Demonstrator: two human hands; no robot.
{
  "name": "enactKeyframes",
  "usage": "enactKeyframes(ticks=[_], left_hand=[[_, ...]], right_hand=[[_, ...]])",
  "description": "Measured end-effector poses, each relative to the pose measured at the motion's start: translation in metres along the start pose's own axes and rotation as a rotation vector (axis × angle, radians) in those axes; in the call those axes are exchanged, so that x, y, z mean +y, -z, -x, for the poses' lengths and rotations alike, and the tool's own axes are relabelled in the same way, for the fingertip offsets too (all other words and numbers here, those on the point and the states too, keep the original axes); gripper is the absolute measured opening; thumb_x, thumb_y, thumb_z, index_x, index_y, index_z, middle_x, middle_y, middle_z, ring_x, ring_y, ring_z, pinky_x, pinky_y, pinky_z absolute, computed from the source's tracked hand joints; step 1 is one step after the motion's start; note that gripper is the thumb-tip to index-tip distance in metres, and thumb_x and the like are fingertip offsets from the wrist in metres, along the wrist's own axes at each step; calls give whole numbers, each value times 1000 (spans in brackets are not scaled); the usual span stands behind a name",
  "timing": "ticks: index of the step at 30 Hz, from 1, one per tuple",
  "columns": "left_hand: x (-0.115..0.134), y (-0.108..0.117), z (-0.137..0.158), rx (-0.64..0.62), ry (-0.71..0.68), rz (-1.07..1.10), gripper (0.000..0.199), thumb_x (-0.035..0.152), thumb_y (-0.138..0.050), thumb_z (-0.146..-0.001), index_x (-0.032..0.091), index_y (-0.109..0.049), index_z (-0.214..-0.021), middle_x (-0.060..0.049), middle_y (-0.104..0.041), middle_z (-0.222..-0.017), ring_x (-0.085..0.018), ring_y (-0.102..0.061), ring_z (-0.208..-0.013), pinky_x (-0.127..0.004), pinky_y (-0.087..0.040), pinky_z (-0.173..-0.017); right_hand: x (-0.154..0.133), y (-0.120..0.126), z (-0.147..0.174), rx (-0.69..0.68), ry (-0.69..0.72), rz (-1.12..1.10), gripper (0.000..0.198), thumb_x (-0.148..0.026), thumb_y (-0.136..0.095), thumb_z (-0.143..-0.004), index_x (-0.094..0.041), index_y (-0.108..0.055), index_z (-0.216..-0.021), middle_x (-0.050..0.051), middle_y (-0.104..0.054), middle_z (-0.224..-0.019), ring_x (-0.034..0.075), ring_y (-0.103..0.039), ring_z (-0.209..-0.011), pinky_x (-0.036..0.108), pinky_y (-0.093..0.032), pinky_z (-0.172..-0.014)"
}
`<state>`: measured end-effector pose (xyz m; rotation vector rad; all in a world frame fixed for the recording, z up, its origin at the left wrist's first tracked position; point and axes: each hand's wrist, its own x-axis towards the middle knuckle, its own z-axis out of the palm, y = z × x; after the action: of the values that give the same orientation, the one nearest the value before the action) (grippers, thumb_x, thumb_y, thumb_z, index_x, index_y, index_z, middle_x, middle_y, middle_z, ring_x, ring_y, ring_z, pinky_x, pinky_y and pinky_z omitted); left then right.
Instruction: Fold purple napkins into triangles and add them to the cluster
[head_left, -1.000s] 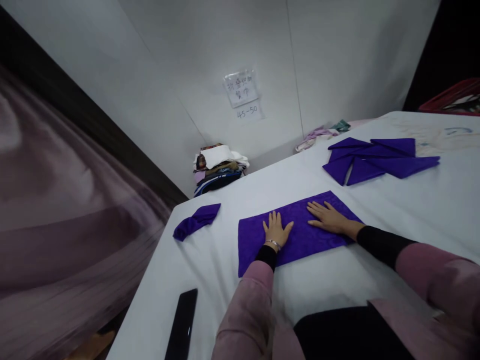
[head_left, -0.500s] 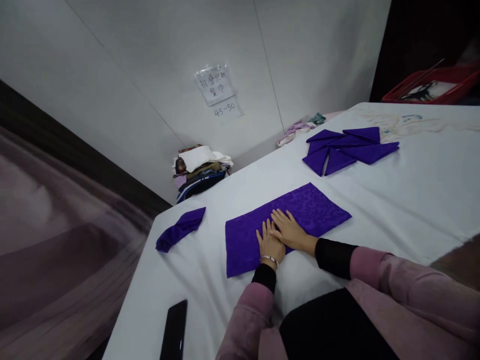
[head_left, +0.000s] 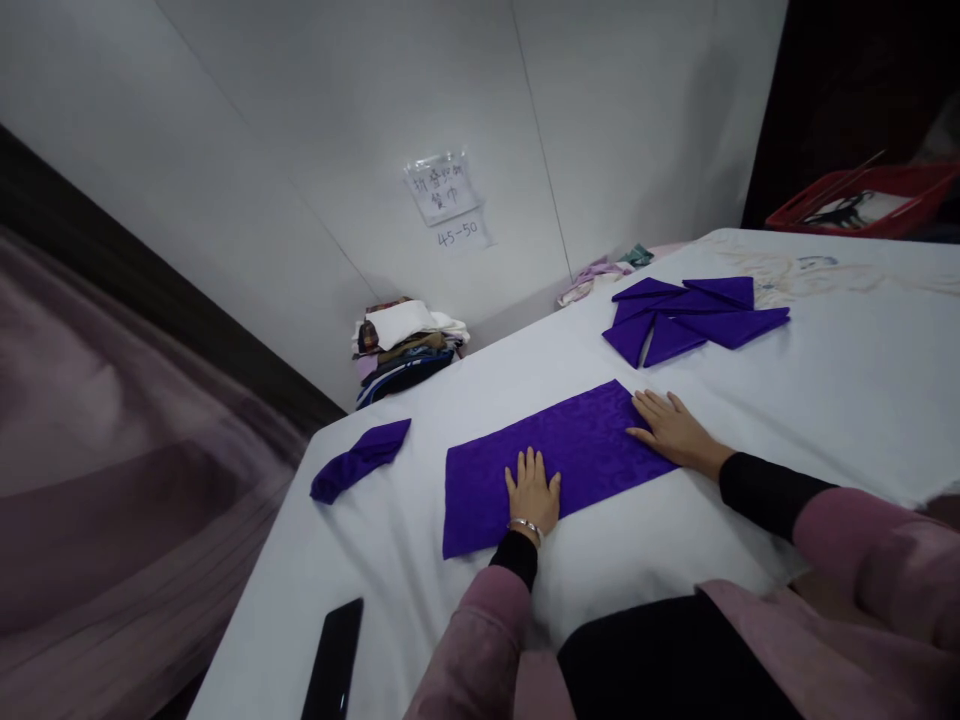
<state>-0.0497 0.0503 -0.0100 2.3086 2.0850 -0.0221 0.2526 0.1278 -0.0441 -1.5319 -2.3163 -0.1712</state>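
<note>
A purple patterned cloth napkin [head_left: 585,440], folded into a long strip, lies flat in front of me on the white-covered table [head_left: 420,620]. My left hand [head_left: 534,490], with a bracelet at the wrist, rests on its lower middle with fingers spread. At the strip's right end, my right hand [head_left: 671,430] lies flat across the edge, fingers apart and pointing left. It hides part of that end. Neither hand grips anything.
Several folded purple napkins [head_left: 690,315] lie grouped at the back right. A rolled purple cloth [head_left: 360,460] and a black phone-like object [head_left: 334,660] are on the left. Beyond the table are a clothes pile [head_left: 409,350] and a red basket [head_left: 922,195].
My right hand has slid right, from beside the left hand to the cloth's right end. The pointed right end now looks narrower and partly covered. My left hand stays nearly in place.
</note>
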Motion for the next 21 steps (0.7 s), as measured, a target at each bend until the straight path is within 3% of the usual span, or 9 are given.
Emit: enactKeyframes(ticks=[4,9,12,14,17,21], left_hand=[[17,11,-5,-21,51,79,59,45,-18,-93,14,-27,-142,-8,-22,-151,-24,-14,-139,-53,-15,-111],[98,18,-34,94,-52,153,57,43,-19,-92,16,-28,-141,-7,-24,-151,-23,-17,-139,-53,-16,-111],[145,8,-52,163,-65,166,55,40,-20,-91,15,-29,-140,-7,-25,-151,-23,-17,-139,-53,-16,-112],[162,-2,-58,198,-63,167,55,38,-20,-91,16,-29,-141,-6,-24,-151,-23,-16,-139,-53,-14,-112],[159,-14,-57,214,-27,157,57,42,-17,-91,16,-28,-141,-5,-23,-151,-22,-13,-139,-53,-13,-113],[108,-18,-39,187,93,108,64,50,-10,-90,18,-26,-143,-5,-20,-152,-23,-11,-140,-55,-11,-112]], right_hand=[[-5,2,0,-4,2,-16,69,-60,-23,-89,-13,-34,-139,17,-45,-137,30,-37,-128,52,-24,-104],[0,-1,2,-9,39,-5,62,-52,-22,-91,-14,-37,-137,15,-47,-136,29,-42,-124,48,-34,-97],[6,-7,4,1,93,13,57,-44,-19,-92,-12,-40,-134,15,-48,-135,30,-44,-121,46,-38,-91],[10,-10,5,2,108,23,56,-39,-18,-92,-10,-43,-132,16,-48,-135,30,-45,-120,45,-38,-90],[12,-10,5,-14,108,20,57,-39,-19,-90,-9,-43,-132,18,-49,-134,28,-45,-119,44,-38,-89],[9,-4,6,-17,90,13,62,-45,-18,-89,-8,-44,-132,19,-52,-130,27,-47,-116,44,-38,-86]])
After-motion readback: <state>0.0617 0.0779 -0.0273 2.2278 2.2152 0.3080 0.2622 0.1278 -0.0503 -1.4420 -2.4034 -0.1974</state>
